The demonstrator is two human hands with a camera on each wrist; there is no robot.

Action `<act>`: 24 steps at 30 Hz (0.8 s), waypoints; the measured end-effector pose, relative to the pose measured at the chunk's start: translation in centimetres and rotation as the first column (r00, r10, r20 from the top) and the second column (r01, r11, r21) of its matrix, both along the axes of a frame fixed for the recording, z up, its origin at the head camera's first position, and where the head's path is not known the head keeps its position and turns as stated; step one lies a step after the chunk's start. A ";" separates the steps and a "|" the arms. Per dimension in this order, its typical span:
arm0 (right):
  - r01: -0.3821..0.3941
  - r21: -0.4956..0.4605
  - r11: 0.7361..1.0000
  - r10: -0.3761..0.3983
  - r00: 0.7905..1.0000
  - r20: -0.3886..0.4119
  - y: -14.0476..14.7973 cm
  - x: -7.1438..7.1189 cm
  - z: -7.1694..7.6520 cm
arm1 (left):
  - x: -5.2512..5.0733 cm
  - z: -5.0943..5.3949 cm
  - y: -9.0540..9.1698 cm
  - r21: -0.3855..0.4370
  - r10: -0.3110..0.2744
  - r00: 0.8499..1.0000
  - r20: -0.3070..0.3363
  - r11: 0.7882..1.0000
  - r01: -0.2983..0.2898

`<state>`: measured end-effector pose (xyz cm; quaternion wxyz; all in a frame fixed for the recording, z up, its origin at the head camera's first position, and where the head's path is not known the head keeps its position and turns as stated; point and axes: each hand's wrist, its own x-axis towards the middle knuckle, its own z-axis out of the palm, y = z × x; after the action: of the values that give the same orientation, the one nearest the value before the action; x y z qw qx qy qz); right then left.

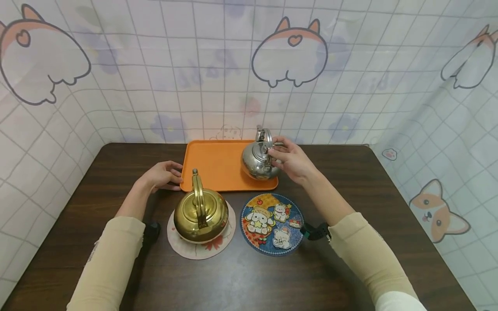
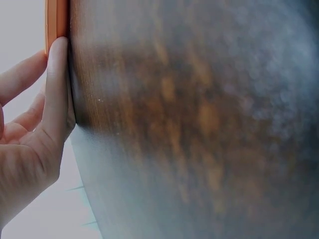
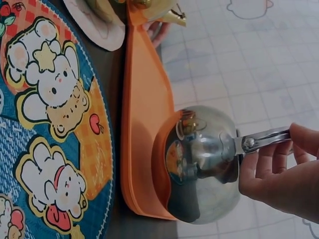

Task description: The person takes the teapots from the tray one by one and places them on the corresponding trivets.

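Note:
My right hand (image 1: 289, 160) holds the handle of a silver kettle (image 1: 255, 162) at the right end of an orange tray (image 1: 214, 166). In the right wrist view, fingers and thumb grip that handle, and the kettle (image 3: 209, 184) reflects orange low on its side; I cannot tell whether its base touches the tray. My left hand (image 1: 165, 175) touches the tray's left edge with its fingertips. The left wrist view has the thumb and a finger against the tray's rim (image 2: 56, 22). A gold kettle (image 1: 200, 220) stands upright on a pale round mat (image 1: 180, 248).
A blue round mat (image 1: 250, 239) with cartoon animals lies on the dark wooden table (image 1: 241, 280), right of the pale mat and in front of the tray. A white gridded cloth (image 1: 218, 69) with corgi drawings hangs behind the table and at its sides.

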<state>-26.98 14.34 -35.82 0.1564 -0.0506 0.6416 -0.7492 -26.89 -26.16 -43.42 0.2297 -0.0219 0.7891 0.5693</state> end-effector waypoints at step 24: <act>-0.076 -0.021 0.997 0.074 0.995 -0.066 1.4 3.3 0.5 | -0.2 -0.5 0.0 -0.003 0.017 1.000 0.005 1.000 -0.017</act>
<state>-23.67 15.75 -35.35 0.1627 -0.1009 0.6353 -0.7481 -27.13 -26.19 -43.88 0.2270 -0.0303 0.7891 0.5700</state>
